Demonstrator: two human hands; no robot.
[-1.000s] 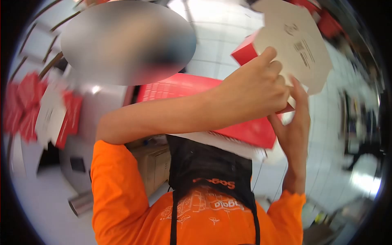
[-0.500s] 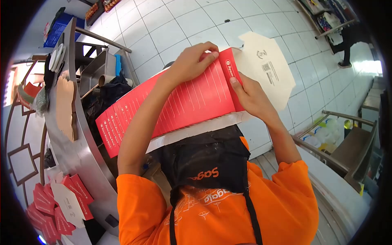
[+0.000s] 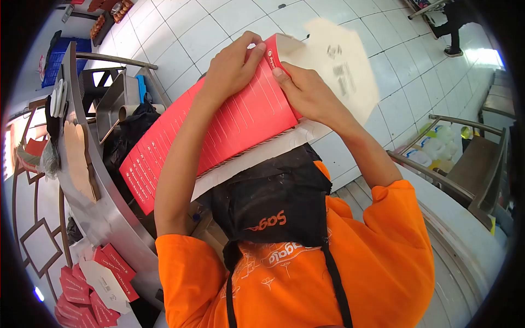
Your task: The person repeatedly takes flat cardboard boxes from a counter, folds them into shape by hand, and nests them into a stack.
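Note:
A long row of overlapping red cardboard food boxes [image 3: 229,131], with white lettering along their edges, lies slantwise in front of my apron. My left hand [image 3: 234,68] is closed over the upper edge near the right end, its thumb and fingertips at the endmost box. My right hand [image 3: 309,93] grips that end box, thumb on its red side strip and the other fingers hidden behind. From the same end a cream panel [image 3: 347,71] with grey print sticks out, slightly blurred.
A steel counter [image 3: 117,213] runs along the left, with brown cardboard pieces [image 3: 78,158] and loose red boxes [image 3: 74,284] on it. A metal rack with bottles [image 3: 437,147] stands at right. Another person's leg [image 3: 454,35] is at top right, on the tiled floor [image 3: 394,76].
Both hands and the end of the box row have shifted up and left in view. The right hand has come closer to the left, and the cream panel has tilted and blurred.

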